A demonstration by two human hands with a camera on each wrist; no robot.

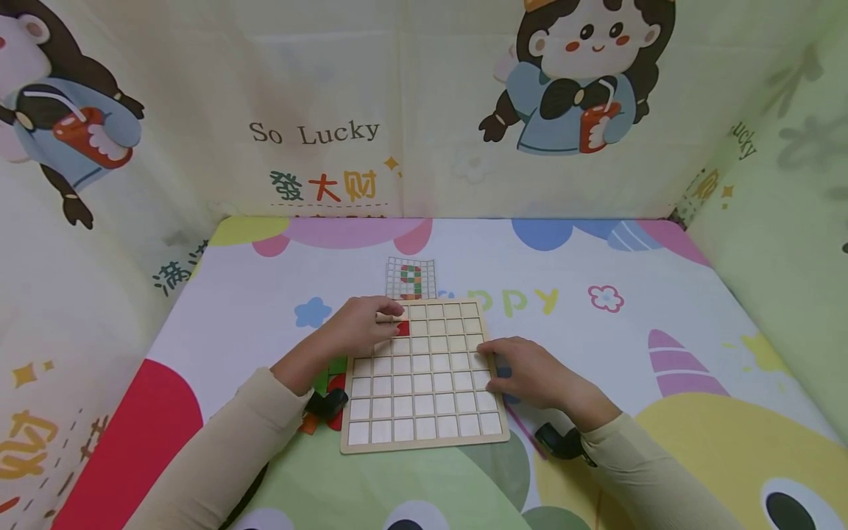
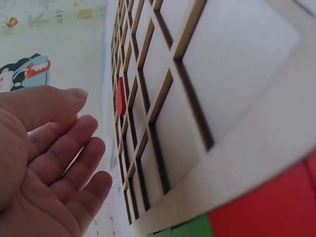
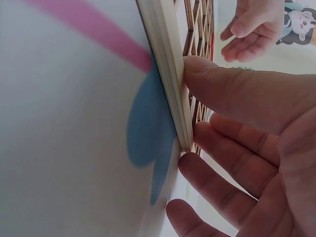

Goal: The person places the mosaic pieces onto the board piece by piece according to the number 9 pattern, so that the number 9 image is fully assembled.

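A wooden grid board [image 1: 425,444] with square cells lies flat on the table. One red tile [image 1: 403,328] sits in a cell near its upper left, also a red sliver in the left wrist view. My left hand [image 1: 361,324] hovers over that corner, fingers loosely bent; the left wrist view shows nothing between thumb and fingers [image 2: 89,163]. My right hand [image 1: 533,372] rests at the board's right edge. In the right wrist view its thumb [image 3: 217,81] touches the rim, with the other fingers spread alongside.
Behind the board lies a small printed grid card [image 1: 429,278] with a green, red and orange pattern. Green tiles [image 1: 338,366], red tiles [image 1: 336,383] and orange tiles [image 1: 309,422] lie along the board's left side, partly hidden by the left arm. A printed cloth covers the table.
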